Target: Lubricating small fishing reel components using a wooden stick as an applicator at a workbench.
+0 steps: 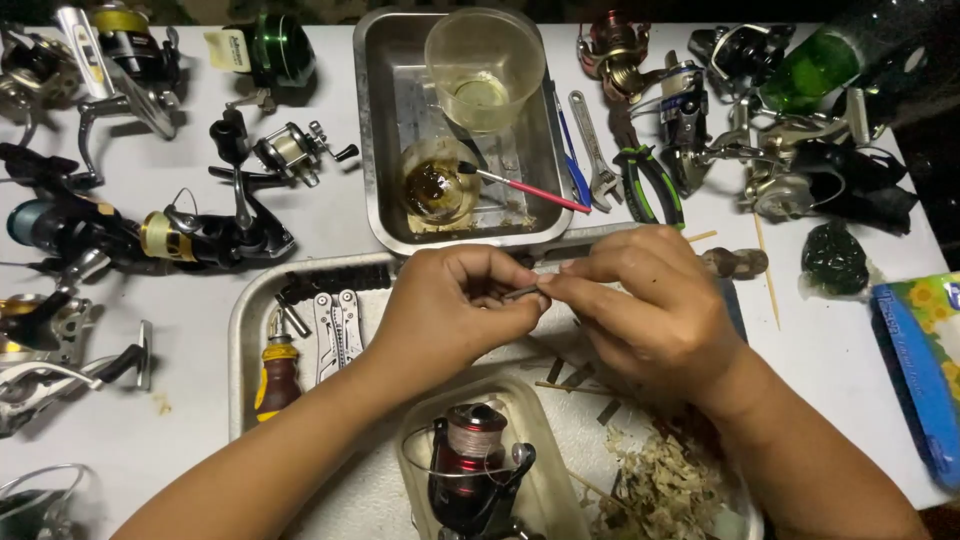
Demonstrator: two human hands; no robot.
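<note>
My left hand [445,310] and my right hand [655,305] meet above a metal tray [245,320] and together pinch a small dark metal part [522,292] between their fingertips. Most of the part is hidden by my fingers. Below my hands a red and black spinning reel [472,470] with line on its spool lies in a clear plastic tub [540,420]. Beside the tub lies a heap of pale shavings [665,485].
A second metal tray [375,120] at the back holds a clear cup [485,65], a small jar of oil [435,185] and a red-handled brush [530,188]. Several fishing reels lie left and right. A multitool [338,330], yellow-handled screwdriver [277,375], pliers [650,185], spanner [595,150] and tissue pack [925,350] lie around.
</note>
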